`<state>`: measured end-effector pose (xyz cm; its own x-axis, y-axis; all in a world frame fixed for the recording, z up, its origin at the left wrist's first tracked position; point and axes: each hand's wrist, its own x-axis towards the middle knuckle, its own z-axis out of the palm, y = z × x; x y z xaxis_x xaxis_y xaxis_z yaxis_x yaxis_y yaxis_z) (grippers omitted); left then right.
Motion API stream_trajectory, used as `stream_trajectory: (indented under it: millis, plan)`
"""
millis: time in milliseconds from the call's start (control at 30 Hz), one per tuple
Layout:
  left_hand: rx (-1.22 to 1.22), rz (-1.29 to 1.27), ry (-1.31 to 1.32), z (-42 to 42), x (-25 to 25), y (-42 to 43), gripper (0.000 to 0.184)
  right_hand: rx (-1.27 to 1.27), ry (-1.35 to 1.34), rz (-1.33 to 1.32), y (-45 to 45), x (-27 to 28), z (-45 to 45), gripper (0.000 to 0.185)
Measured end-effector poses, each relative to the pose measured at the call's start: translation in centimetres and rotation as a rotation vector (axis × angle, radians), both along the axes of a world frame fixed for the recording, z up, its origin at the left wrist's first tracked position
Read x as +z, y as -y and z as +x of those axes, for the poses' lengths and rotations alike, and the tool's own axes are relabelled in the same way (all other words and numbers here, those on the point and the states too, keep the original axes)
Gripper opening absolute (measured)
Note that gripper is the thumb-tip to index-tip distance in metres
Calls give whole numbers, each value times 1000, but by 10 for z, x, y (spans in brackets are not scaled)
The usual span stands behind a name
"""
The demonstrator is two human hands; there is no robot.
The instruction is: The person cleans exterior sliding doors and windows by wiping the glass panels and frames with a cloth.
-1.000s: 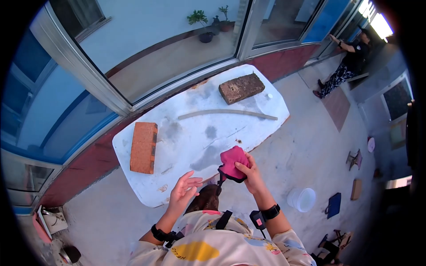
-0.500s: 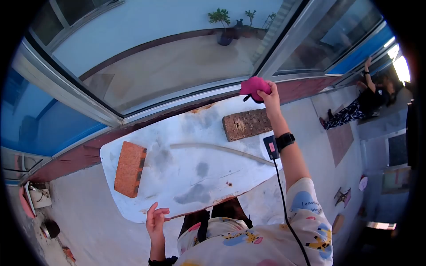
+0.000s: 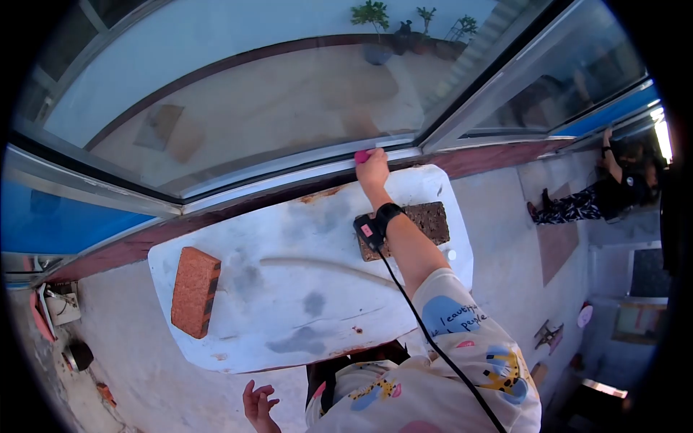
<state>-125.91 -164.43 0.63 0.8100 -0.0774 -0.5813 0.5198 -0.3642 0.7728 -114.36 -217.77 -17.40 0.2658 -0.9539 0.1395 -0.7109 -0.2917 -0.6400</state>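
**Pink cloth (image 3: 362,156) reaches the window's lower frame**

Seen from inside the room, a person in a patterned top stretches the right hand (image 3: 372,170) over the white table (image 3: 245,289). The reach has just shifted: cloth that was held up above the table's far side has come down to the silver window frame (image 3: 289,179), seemingly against it. The change puts the cloth at the glass's bottom edge, beyond the tabletop.

The right hand's grip is narrow, bunched on the cloth; the fingers hide most of it. The left hand (image 3: 258,408), loosely curled with nothing seen in it, hangs near the table's front edge. The right forearm crosses above a dark brick (image 3: 429,221), partly hiding it; a pale strip (image 3: 310,263) lies between that brick and a red brick (image 3: 193,292). At right, another person (image 3: 628,189) raises an arm beside the windows.
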Motion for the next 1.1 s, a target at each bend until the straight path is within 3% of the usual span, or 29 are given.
stream_trajectory:
  millis: [67,133,267,500,533,667,833,1100]
  plan:
    - [-27,-31,19,2,1,10,44,54,-5,-25,-6,-1,-2,32]
    - [-76,-66,40,4,1,15,43,301,-103,9,12,2,-20,32]
    - [-51,-8,4,-1,-1,15,42,478,-250,-163,93,25,-77,24]
    - [-6,-40,-33,-11,-2,16,38,371,-340,-544,122,65,-126,20]
    - [-4,-44,-35,-12,-3,17,37,394,-468,-586,126,60,-127,18]
    - [-12,-46,-48,-13,-1,21,37,422,-660,-588,128,33,-119,15]
    - [38,-42,-73,-23,-2,15,38,409,-636,-536,122,4,-106,16]
    - [89,-118,-79,-11,-13,-9,38,720,-594,-597,59,14,-38,8]
